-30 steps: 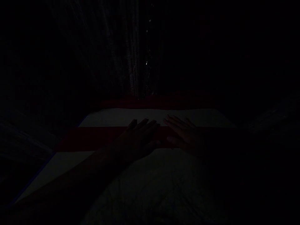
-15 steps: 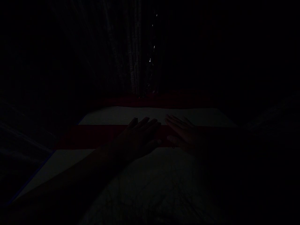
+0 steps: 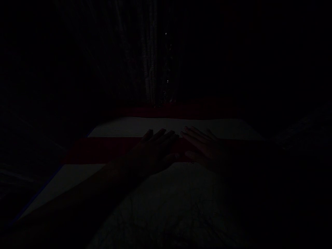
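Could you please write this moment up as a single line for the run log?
light: very dark | left hand: open, flat on striped cloth | right hand: open, flat beside it, same cloth

The cloth (image 3: 135,126) read to me as a matt woven fabric, its pale bands faintly grainy. Its red stripe (image 3: 103,150) looked equally dull and smooth. The nearest pale part appeared lightly creased. The left hand (image 3: 153,152) and right hand (image 3: 204,147) showed bare, matt skin. Behind them, I took the curtain (image 3: 149,69) for a coarse, ribbed textile. Small specks (image 3: 167,81) on it glinted brightly. Darkness hid every other finish.
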`<action>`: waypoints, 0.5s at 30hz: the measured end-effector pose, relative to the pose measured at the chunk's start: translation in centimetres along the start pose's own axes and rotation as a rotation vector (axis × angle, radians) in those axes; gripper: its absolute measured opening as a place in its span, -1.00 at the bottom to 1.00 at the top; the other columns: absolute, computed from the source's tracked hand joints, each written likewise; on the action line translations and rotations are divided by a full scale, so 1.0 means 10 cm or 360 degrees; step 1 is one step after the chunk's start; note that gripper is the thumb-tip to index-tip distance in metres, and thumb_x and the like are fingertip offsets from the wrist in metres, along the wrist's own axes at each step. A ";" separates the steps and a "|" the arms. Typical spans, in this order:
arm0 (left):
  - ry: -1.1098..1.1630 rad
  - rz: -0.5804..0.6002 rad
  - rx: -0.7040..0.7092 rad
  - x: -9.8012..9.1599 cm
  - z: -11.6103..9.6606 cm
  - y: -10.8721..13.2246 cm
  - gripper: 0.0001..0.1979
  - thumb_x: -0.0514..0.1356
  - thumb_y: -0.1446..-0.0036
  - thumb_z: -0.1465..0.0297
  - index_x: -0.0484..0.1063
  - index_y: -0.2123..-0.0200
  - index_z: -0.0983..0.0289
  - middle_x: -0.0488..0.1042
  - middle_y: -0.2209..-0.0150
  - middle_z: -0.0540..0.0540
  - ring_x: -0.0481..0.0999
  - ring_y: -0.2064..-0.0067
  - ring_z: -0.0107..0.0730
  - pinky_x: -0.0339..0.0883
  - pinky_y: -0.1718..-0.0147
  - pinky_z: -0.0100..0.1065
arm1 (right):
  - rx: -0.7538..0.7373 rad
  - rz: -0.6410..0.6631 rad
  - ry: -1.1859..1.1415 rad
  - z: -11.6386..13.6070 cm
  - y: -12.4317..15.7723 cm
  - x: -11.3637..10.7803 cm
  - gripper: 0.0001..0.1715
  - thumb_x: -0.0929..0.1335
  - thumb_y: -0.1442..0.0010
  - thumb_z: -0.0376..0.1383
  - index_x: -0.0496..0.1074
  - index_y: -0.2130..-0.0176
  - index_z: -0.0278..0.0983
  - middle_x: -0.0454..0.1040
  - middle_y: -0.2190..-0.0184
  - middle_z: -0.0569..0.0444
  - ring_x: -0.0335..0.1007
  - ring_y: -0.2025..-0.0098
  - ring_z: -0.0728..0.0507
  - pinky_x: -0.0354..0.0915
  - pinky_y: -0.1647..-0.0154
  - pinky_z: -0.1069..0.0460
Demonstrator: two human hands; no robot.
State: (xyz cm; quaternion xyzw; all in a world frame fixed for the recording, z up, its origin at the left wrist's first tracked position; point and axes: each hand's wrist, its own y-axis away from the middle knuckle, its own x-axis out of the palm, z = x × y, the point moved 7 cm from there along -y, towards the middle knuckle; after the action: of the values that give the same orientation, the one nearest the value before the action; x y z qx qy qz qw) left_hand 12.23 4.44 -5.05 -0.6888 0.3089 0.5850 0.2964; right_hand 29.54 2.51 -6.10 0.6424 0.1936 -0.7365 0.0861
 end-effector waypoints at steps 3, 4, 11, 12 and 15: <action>-0.0007 -0.0019 0.0016 0.00 0.00 0.00 -0.21 -0.29 -0.43 -0.15 -0.13 -0.52 0.19 -0.14 -0.50 0.11 -0.17 -0.52 -0.02 -0.27 -0.41 0.24 | -0.0009 -0.0030 -0.0001 -0.01 0.00 0.00 -0.24 0.11 -0.43 0.12 0.07 -0.45 -0.09 -0.01 -0.48 0.09 -0.12 -0.51 -0.25 -0.15 -0.47 -0.43; -0.0009 -0.0018 0.0016 0.00 0.00 -0.01 -0.21 -0.29 -0.43 -0.15 -0.14 -0.52 0.19 -0.14 -0.50 0.10 -0.16 -0.52 -0.03 -0.27 -0.41 0.24 | -0.0010 -0.0031 -0.0001 -0.01 0.00 0.01 -0.24 0.11 -0.43 0.12 0.08 -0.45 -0.11 0.01 -0.48 0.07 -0.11 -0.51 -0.25 -0.15 -0.47 -0.43; -0.0008 0.0047 -0.0006 -0.01 -0.02 -0.01 -0.24 -0.23 -0.45 -0.11 -0.15 -0.52 0.19 -0.18 -0.50 0.10 -0.20 -0.52 -0.03 -0.30 -0.41 0.23 | -0.0054 -0.0052 -0.0005 -0.01 0.00 0.01 -0.21 0.09 -0.44 0.11 0.06 -0.46 -0.19 -0.01 -0.48 0.05 -0.13 -0.51 -0.22 -0.18 -0.49 -0.38; -0.0006 0.0043 -0.0005 -0.01 -0.02 -0.01 -0.24 -0.23 -0.45 -0.12 -0.15 -0.52 0.19 -0.18 -0.50 0.10 -0.20 -0.52 -0.03 -0.31 -0.41 0.23 | -0.0057 -0.0047 -0.0009 0.00 0.00 0.01 -0.21 0.09 -0.44 0.11 0.07 -0.45 -0.20 -0.01 -0.48 0.03 -0.13 -0.51 -0.22 -0.17 -0.49 -0.38; 0.0006 0.0038 -0.0015 -0.02 -0.02 -0.01 -0.23 -0.23 -0.45 -0.12 -0.14 -0.52 0.19 -0.17 -0.50 0.09 -0.20 -0.52 -0.04 -0.30 -0.42 0.22 | -0.0044 -0.0135 -0.0030 -0.01 0.00 -0.04 -0.21 0.10 -0.44 0.11 0.06 -0.46 -0.21 -0.10 -0.50 0.01 -0.18 -0.52 -0.23 -0.17 -0.49 -0.37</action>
State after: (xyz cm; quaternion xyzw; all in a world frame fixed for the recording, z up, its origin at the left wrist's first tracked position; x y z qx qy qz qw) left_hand 12.42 4.37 -4.82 -0.6875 0.3149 0.5887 0.2857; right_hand 29.68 2.47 -5.72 0.6254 0.2298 -0.7428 0.0655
